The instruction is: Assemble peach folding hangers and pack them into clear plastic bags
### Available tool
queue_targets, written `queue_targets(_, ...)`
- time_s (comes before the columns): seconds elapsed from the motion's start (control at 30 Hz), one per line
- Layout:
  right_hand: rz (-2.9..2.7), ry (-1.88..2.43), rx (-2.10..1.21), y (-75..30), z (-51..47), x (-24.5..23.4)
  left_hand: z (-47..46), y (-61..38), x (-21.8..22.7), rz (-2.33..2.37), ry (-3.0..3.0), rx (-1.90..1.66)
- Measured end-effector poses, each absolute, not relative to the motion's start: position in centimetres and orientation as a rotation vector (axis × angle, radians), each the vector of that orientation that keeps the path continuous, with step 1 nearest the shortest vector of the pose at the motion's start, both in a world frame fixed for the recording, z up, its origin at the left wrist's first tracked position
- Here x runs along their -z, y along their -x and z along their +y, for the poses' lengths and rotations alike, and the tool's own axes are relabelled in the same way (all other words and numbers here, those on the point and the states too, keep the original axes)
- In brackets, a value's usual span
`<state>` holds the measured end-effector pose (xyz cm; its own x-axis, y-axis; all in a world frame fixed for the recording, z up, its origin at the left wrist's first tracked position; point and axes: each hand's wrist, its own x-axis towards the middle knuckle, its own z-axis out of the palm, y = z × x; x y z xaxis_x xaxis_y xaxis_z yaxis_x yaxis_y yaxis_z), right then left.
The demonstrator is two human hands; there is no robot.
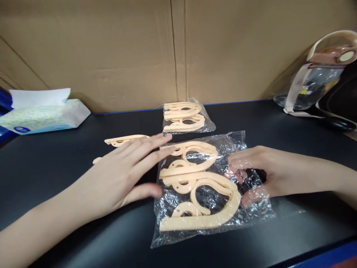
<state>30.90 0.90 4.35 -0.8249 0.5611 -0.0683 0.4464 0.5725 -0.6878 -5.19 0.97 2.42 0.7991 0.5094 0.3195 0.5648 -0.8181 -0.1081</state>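
A clear plastic bag (219, 227) lies flat on the black tabletop in front of me, with cream folding hangers (231, 210) folded up inside it. My left hand (131, 169) is open, fingers stretched out, its fingertips at the bag's upper left edge. At the bag's right end, my right hand (253, 173) has its fingers curled and its thumb apart, with crinkled film over the fingertips. Between thumb and fingers a gap shows. Partly hidden behind my left hand are loose cream hanger pieces (126, 139).
A second bag of cream hangers (185, 117) lies farther back. At the back left is a tissue pack (47, 115) with a tissue sticking out. A clear water bottle (320, 83) with a strap stands at the back right, near a dark object (338, 123). Cardboard (125, 56) walls off the rear.
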Motion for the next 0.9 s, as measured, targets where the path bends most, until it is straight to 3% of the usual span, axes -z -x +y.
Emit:
queue_targets(0.3, -2.625, 0.847, -1.117, -30.8, 0.7, -4.6, 2.5, 6.1, -1.4, -1.395, 2.632, 0.161)
queue_targets(0.9, -2.631, 0.846, -1.095, -30.8, 0.7, -4.8, 2.3, 6.2, -1.5, -1.562, 2.453, 0.078)
